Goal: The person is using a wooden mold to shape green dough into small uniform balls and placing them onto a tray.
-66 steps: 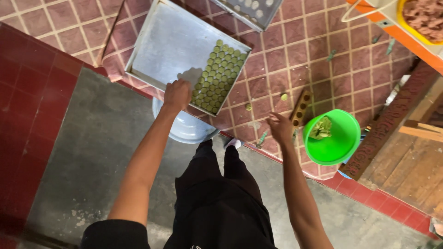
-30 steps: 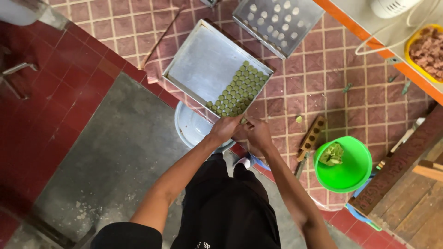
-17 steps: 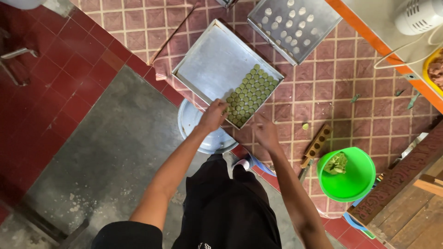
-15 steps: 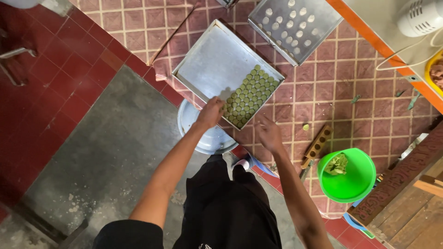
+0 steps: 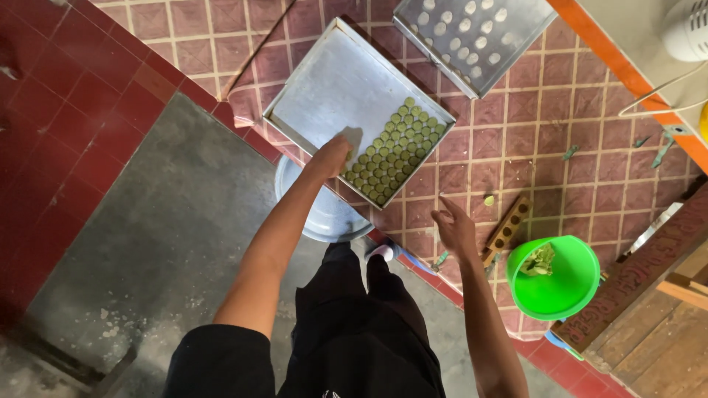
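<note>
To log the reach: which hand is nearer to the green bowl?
Right. The right hand hangs open beside the green bowl, apart from it; the left hand is farther off, at the metal tray.

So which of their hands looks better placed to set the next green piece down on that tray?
Probably the left hand: it hovers right over the metal tray, at the edge of the rows of green pieces. The right hand hangs open over the tiled floor, off the tray, nearer the green bowl.
</note>
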